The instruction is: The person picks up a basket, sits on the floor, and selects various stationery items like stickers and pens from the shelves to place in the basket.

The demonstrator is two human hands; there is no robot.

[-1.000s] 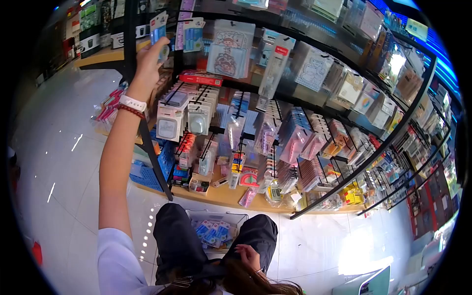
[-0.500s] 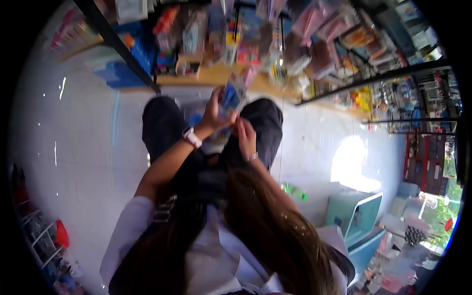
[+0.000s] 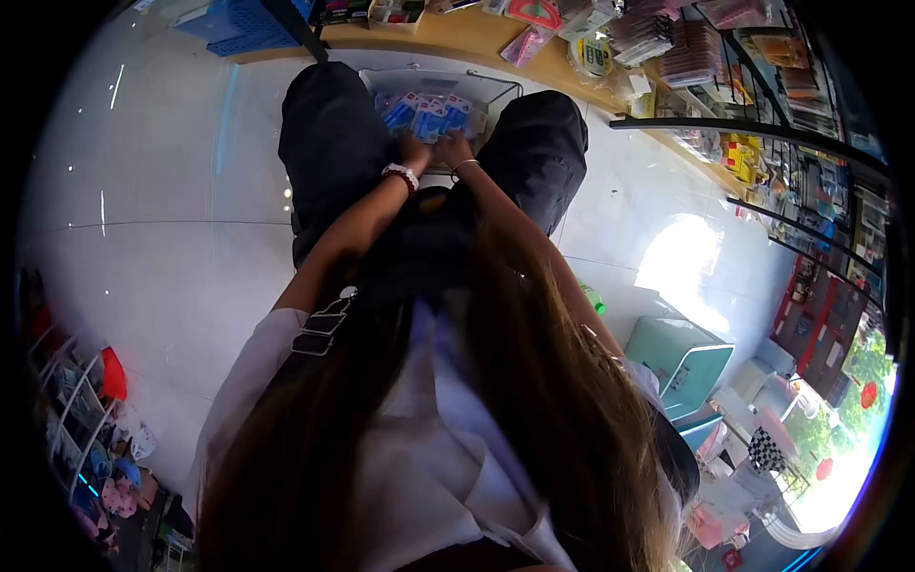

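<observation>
Between my knees stands a clear plastic bin [image 3: 491,88] with several blue-and-white packets [image 3: 457,112] inside. My left hand [image 3: 413,151], below a wrist with a white band, is closed at the near edge of a blue-and-white packet [image 3: 429,124]. Close beside it, my right hand [image 3: 454,150] has its fingers curled in at the same packet's lower right side. The fingertips of both hands are partly hidden, and the print on the packets is too small to read.
A wooden shelf [image 3: 457,36] with hanging packaged goods runs ahead. A blue basket [image 3: 243,27] stands at the far left. On the right are black rack bars [image 3: 734,124], a mint-green container [image 3: 681,362] and a green bottle [image 3: 593,297] on the floor.
Both hands have come down from knee height to the bin, and the raised blue packet is now low among the others. The view has tilted downward.
</observation>
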